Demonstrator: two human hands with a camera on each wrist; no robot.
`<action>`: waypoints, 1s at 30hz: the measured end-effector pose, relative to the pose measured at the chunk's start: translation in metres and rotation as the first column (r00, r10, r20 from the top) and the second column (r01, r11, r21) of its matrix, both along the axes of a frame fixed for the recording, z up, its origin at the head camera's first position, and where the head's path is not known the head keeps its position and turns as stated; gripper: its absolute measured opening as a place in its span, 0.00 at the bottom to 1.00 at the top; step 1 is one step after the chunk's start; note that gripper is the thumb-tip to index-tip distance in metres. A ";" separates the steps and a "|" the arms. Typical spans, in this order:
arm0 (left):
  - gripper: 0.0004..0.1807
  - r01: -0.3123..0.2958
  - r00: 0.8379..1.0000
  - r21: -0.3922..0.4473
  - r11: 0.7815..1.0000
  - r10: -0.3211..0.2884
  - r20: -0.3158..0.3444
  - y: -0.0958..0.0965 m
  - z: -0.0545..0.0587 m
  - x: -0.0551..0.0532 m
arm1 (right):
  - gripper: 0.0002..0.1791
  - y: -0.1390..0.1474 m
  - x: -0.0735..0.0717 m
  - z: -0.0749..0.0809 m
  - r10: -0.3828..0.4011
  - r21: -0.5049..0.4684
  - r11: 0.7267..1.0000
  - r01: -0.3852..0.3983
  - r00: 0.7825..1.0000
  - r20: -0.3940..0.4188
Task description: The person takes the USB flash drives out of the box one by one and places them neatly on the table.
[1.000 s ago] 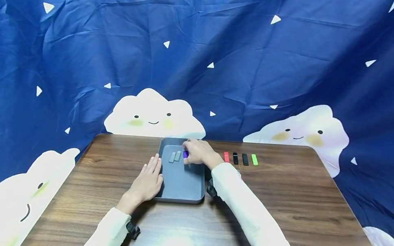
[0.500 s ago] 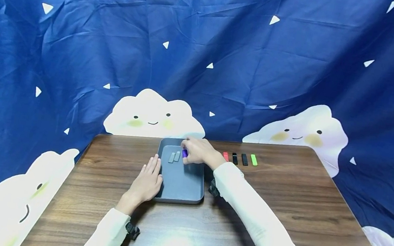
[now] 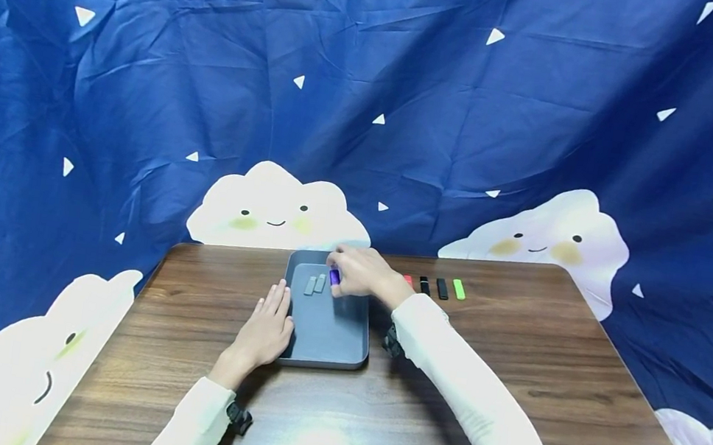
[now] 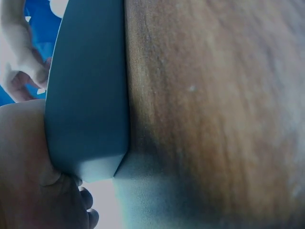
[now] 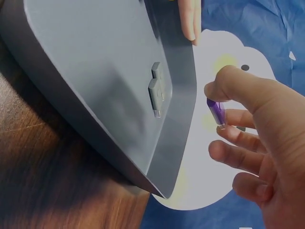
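Note:
A purple USB flash drive [image 5: 216,112] is pinched between the thumb and fingers of my right hand [image 3: 358,273], over the far part of the grey tray [image 3: 327,332]. Two grey USB flash drives [image 3: 315,284] lie side by side in the tray, just left of that hand. My left hand [image 3: 263,328] rests along the tray's left wall with its fingers straight. In the left wrist view, the left hand [image 4: 28,162] is against the wall of the tray. The head view shows only the purple drive's near part; fingers hide the rest.
Right of the tray, a red USB flash drive [image 3: 408,281], two black ones [image 3: 442,289] and a green one [image 3: 459,289] lie in a row on the wooden table [image 3: 513,360]. My right forearm partly covers the red one. Behind the table hangs a blue cloth [image 3: 323,55] with white clouds.
My right hand keeps the purple flash drive over the tray, shifting only very slightly. The right forearm has swung a little to the right, covering more of the red drive. The left hand stays put.

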State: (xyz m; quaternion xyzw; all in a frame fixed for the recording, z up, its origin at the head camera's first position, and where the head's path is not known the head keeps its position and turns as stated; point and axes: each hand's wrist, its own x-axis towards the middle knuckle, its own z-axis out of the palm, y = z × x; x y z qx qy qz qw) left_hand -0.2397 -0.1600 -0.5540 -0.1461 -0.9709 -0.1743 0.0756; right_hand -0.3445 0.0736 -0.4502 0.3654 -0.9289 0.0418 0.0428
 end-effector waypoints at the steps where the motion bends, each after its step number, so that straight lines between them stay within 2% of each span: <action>1: 0.35 -0.001 1.000 -0.004 1.000 0.001 0.001 0.000 0.000 0.000 | 0.28 0.001 0.001 0.001 0.004 -0.004 1.000 -0.004 1.000 -0.003; 6: 0.35 -0.016 1.000 -0.026 1.000 0.017 0.017 0.002 0.005 0.002 | 0.28 0.004 0.003 0.004 0.012 -0.004 1.000 -0.012 1.000 -0.010; 13: 0.34 -0.020 1.000 0.009 1.000 0.020 0.006 0.005 0.010 0.004 | 0.28 0.008 0.006 0.005 0.016 -0.004 1.000 -0.016 1.000 -0.019; 30: 0.35 -0.045 0.997 -0.025 0.999 0.046 0.057 0.007 0.010 0.005 | 0.30 0.025 0.012 0.007 0.014 -0.010 1.000 -0.015 0.999 -0.044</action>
